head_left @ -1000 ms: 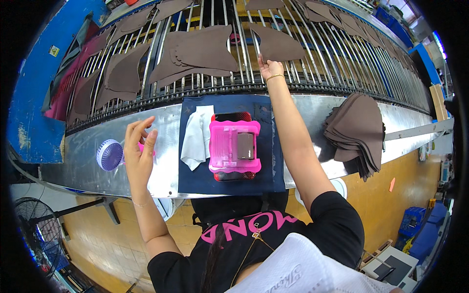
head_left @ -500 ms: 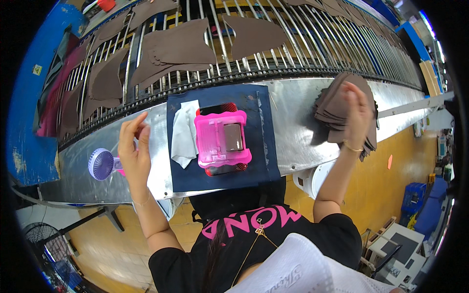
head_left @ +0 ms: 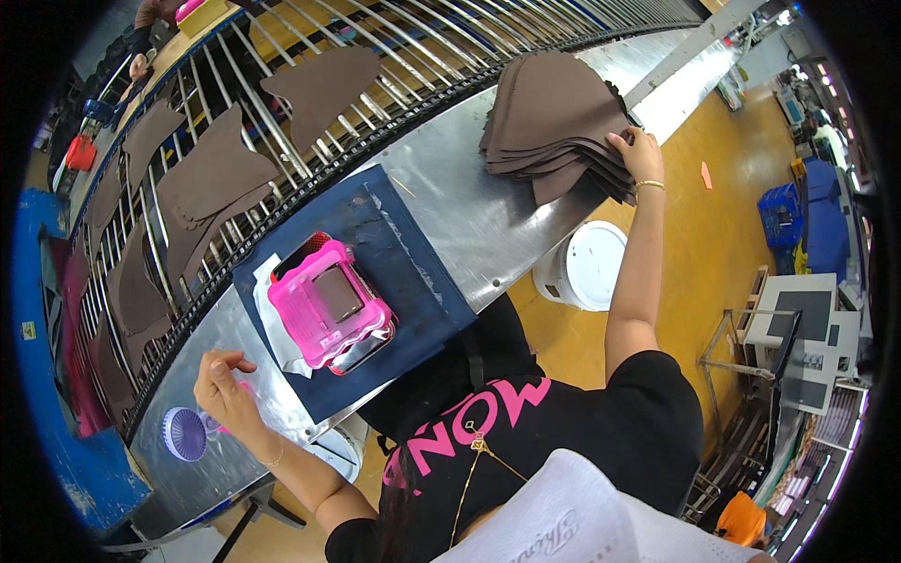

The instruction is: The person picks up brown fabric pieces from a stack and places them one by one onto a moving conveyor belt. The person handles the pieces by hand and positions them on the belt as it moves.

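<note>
Stack of flat, smooth, matte dark-brown sheet pieces with curved outlines (head_left: 554, 108) lies on the right part of the shiny bare-metal desk (head_left: 460, 225), layers fanned unevenly, lower corners past the near edge. Right hand (head_left: 640, 155) at the stack's right edge, fingers bent, fingertips touching; can't tell if pinching a piece. Left hand (head_left: 225, 392) over the desk's left part, half open, fingers loosely curled, holding nothing visible. Near it: purple round ribbed plastic fan (head_left: 184, 433).

Between the hands, dark-blue creased flat sheet (head_left: 404, 281) on the desk. On it, glossy pink plastic holder with wavy rim (head_left: 305, 305), carrying a brown rectangular block (head_left: 338, 293); crumpled white cloth (head_left: 270, 305) partly under its left side.

Far side: rack of parallel metal rods (head_left: 450, 56), with more brown pieces lying on it, one single curved one (head_left: 324, 94), others overlapping (head_left: 211, 178). Near side, below desk: round white bucket (head_left: 597, 258) on yellow-orange floor (head_left: 694, 225).
</note>
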`<state>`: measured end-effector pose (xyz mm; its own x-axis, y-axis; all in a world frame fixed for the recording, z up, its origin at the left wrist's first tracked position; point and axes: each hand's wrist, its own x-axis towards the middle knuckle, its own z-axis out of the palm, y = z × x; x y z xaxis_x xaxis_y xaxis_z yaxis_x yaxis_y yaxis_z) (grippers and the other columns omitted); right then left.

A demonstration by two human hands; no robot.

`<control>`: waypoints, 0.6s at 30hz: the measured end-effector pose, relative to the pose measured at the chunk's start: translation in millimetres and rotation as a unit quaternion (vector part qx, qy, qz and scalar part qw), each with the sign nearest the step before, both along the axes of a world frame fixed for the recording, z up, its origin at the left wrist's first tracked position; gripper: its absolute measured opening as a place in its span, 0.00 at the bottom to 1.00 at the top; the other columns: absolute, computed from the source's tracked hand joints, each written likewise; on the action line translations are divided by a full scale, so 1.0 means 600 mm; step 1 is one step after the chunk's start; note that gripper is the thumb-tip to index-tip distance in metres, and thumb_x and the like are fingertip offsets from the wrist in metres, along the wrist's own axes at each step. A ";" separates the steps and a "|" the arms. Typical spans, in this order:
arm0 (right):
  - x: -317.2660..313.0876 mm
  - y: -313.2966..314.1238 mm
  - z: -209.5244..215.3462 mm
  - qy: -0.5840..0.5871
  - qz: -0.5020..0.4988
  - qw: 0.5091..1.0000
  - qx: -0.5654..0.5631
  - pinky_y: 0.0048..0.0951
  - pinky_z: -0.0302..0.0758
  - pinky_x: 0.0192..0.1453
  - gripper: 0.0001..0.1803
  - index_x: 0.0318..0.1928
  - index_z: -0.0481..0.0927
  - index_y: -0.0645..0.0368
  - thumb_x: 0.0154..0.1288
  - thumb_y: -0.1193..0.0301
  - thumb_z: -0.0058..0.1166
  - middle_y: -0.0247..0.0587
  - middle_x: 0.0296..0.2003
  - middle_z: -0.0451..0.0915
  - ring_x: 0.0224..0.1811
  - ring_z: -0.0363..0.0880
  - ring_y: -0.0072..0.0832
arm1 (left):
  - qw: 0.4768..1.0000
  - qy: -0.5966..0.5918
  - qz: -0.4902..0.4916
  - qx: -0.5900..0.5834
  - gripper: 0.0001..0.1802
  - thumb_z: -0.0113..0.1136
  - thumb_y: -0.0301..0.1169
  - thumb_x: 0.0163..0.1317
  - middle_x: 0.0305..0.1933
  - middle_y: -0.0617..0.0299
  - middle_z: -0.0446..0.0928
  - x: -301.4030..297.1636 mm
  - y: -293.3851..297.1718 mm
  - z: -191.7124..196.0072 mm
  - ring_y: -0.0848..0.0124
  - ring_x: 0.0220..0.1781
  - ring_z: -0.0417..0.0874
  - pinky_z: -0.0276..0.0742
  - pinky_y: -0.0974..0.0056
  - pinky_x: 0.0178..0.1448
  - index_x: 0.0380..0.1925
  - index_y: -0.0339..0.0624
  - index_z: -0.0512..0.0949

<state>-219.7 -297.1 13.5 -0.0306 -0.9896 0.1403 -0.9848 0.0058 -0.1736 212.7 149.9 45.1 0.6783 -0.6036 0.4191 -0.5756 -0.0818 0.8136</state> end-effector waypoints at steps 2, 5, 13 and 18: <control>0.015 0.012 0.004 0.017 -0.039 0.999 -0.020 0.37 0.71 0.57 0.28 0.50 0.80 0.57 0.57 0.50 0.60 0.48 0.52 0.77 0.56 0.74 0.41 | 1.000 0.010 0.012 0.013 0.28 0.46 0.45 0.71 0.18 0.60 0.71 -0.003 0.001 0.001 0.74 0.19 0.72 0.64 0.71 0.26 0.21 0.30 0.74; 0.021 0.019 0.021 0.068 -0.053 0.995 -0.056 0.39 0.72 0.57 0.27 0.52 0.78 0.56 0.58 0.52 0.59 0.47 0.50 0.78 0.55 0.75 0.42 | 0.999 0.013 0.022 0.038 0.27 0.47 0.44 0.71 0.19 0.60 0.72 -0.005 0.005 0.005 0.75 0.20 0.72 0.65 0.71 0.27 0.23 0.30 0.76; 0.067 0.097 0.156 -0.019 0.081 0.996 -0.014 0.40 0.78 0.34 0.13 0.52 0.74 0.49 0.68 0.67 0.46 0.57 0.34 0.81 0.32 0.84 0.43 | 0.998 -0.002 0.006 0.064 0.17 0.51 0.32 0.68 0.18 0.61 0.71 -0.014 -0.012 0.031 0.76 0.21 0.72 0.63 0.70 0.27 0.25 0.30 0.78; 0.131 0.178 0.249 -0.328 0.281 0.898 -0.082 0.15 0.72 0.16 0.15 0.50 0.72 0.61 0.73 0.63 0.45 0.41 0.33 0.83 0.25 0.84 0.27 | 0.997 -0.060 -0.053 0.010 0.06 0.57 0.24 0.60 0.32 0.59 0.75 -0.022 -0.089 0.069 0.71 0.34 0.74 0.69 0.69 0.41 0.32 0.32 0.80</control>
<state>-140.8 -190.1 163.2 0.3387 -0.8418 0.4203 -0.5095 -0.5396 -0.6702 199.8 96.5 86.8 0.5554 -0.6784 0.4809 -0.6750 -0.0300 0.7372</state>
